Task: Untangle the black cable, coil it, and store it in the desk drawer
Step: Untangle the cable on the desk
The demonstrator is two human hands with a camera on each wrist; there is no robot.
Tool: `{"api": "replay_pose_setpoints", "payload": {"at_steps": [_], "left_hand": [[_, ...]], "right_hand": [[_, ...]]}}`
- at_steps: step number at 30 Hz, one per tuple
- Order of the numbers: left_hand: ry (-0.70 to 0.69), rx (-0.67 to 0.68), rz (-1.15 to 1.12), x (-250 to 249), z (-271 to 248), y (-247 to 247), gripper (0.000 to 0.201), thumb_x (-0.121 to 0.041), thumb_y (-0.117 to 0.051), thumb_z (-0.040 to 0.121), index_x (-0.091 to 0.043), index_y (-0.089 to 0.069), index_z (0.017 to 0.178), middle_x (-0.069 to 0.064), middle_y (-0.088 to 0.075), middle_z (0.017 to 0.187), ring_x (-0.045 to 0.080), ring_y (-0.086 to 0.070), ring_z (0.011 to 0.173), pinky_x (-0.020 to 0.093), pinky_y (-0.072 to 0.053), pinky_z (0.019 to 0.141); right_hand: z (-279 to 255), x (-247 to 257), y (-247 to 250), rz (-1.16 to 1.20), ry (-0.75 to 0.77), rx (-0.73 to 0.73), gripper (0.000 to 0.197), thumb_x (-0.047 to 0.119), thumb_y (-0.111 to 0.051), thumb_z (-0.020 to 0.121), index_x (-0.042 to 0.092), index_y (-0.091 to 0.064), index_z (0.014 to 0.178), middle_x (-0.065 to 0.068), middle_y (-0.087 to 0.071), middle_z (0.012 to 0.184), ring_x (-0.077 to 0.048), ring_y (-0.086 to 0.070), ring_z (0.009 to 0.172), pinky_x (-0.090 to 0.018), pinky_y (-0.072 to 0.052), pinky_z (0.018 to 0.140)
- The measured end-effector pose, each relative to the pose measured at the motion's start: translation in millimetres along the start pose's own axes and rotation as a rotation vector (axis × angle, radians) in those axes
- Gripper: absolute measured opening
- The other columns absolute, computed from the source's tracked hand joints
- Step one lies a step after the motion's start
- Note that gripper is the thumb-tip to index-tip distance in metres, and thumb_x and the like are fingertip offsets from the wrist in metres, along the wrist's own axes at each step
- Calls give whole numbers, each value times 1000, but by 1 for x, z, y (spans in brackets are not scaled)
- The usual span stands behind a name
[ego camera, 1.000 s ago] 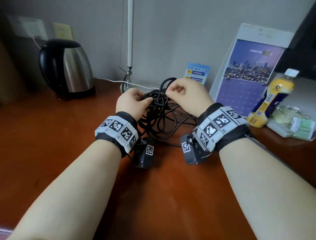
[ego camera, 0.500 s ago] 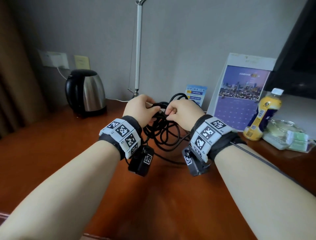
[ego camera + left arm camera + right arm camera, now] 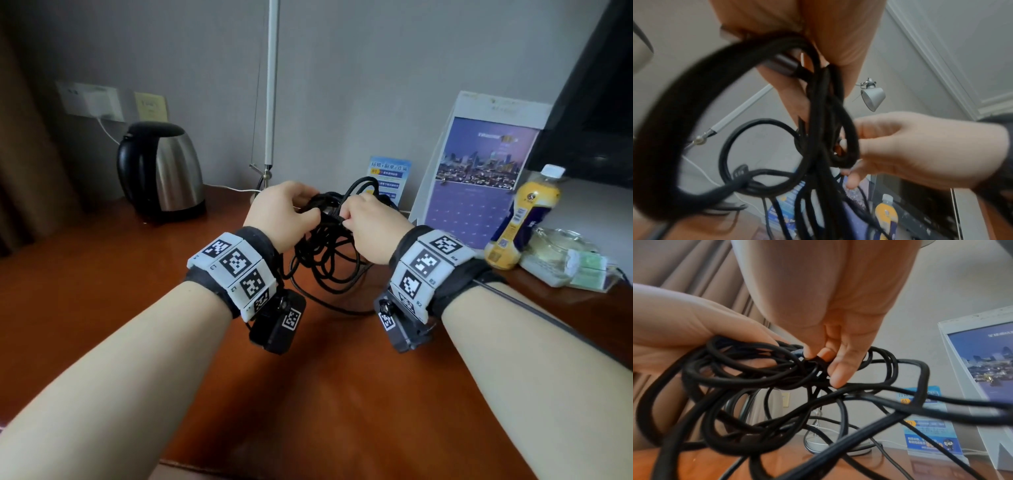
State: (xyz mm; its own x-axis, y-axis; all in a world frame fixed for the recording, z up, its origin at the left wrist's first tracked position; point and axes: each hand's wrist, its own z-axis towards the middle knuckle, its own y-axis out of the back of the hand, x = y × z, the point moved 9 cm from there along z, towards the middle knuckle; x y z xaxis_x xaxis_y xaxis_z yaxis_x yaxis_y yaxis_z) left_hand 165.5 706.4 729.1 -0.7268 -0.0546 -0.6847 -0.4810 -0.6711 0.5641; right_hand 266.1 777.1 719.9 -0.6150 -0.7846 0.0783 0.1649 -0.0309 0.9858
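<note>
The cable (image 3: pixel 329 253) hangs between both hands above the tabletop (image 3: pixel 102 291); kettle (image 3: pixel 161 171) behind left, calendar (image 3: pixel 479 178) and bottle (image 3: pixel 524 222) behind right

The long thin black cable (image 3: pixel 325 253) is a messy bunch of loops, all tangled up. Its top part is held up in the air. The lower loops hang down and lie on the brown wooden desk (image 3: pixel 102 291).
</note>
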Motion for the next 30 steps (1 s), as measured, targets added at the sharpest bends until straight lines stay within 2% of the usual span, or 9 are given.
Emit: {"api": "replay_pose_setpoints", "payload": {"at_steps": [2, 5, 8, 12, 15, 19, 22, 27, 30], "left_hand": [[-1, -11, 9, 4, 2, 2, 31, -16, -59, 81, -18, -64, 111, -4, -67, 95, 7, -57, 87, 14, -39, 79], [-8, 0, 25, 9, 6, 1, 33, -17, -58, 83, -17, -63, 115, -1, -69, 105, 7, -58, 94, 11, -36, 79], [-1, 10, 9, 13, 12, 0, 35, -16, -56, 85, -15, -62, 119, 1, -67, 113, 8, -59, 100, 5, -33, 77], [-21, 31, -22, 7, 22, -4, 32, -13, -57, 86, -12, -64, 117, 3, -68, 109, 3, -55, 85, 1, -34, 69], [-39, 62, -33, -3, 25, -14, 32, -12, -57, 86, -12, -63, 117, 3, -69, 108, 4, -57, 82, -3, -36, 63], [-71, 82, -21, -22, 23, -27, 34, -13, -56, 86, -11, -63, 119, 5, -68, 113, 8, -60, 94, 3, -33, 72], [-56, 91, -18, -31, 16, -30, 34, -13, -55, 87, -11, -63, 120, 6, -67, 114, 10, -60, 99, 2, -31, 72], [-46, 75, -15, -47, 2, -27, 31, -12, -55, 87, -10, -64, 118, 7, -68, 114, 5, -54, 89, 2, -31, 69], [-59, 54, 43, -60, -7, -26, 31, -13, -54, 89, -11, -64, 119, 7, -67, 115, 10, -59, 97, 3, -31, 71]], "right_hand": [[3, 2, -2, 6, -6, 11, 25, 5, -39, 96, 7, -44, 121, -11, -42, 126, -22, -46, 91, -28, -36, 77], [6, 3, -2, 15, -16, 11, 26, 5, -39, 96, 10, -46, 121, -9, -43, 124, -19, -44, 89, -27, -34, 76], [8, 6, 6, -20, 4, -17, 25, 12, -37, 98, 14, -49, 121, -7, -46, 124, -25, -50, 105, -28, -34, 80], [10, 3, 14, -107, 20, -14, 29, 16, -36, 99, 14, -50, 125, -8, -47, 127, -26, -47, 116, -29, -36, 86], [9, -10, 16, -121, -20, -34, 24, 22, -38, 98, 15, -54, 116, -6, -49, 121, -25, -49, 111, -30, -35, 83], [-2, -29, 20, -44, -82, -63, 28, 30, -35, 100, 13, -57, 104, -1, -45, 105, -22, -48, 94, -27, -31, 75], [-8, -39, 21, 13, -76, -48, 23, 27, -37, 99, 13, -55, 99, -1, -44, 104, -24, -51, 99, -27, -30, 74], [-24, -47, 25, 124, -21, -75, 22, 25, -40, 98, 10, -57, 99, -4, -47, 105, -24, -50, 102, -31, -36, 84], [-36, -50, 32, 130, 29, -122, 22, 23, -40, 98, 10, -57, 100, -3, -46, 104, -23, -49, 102, -31, -36, 81]]}}
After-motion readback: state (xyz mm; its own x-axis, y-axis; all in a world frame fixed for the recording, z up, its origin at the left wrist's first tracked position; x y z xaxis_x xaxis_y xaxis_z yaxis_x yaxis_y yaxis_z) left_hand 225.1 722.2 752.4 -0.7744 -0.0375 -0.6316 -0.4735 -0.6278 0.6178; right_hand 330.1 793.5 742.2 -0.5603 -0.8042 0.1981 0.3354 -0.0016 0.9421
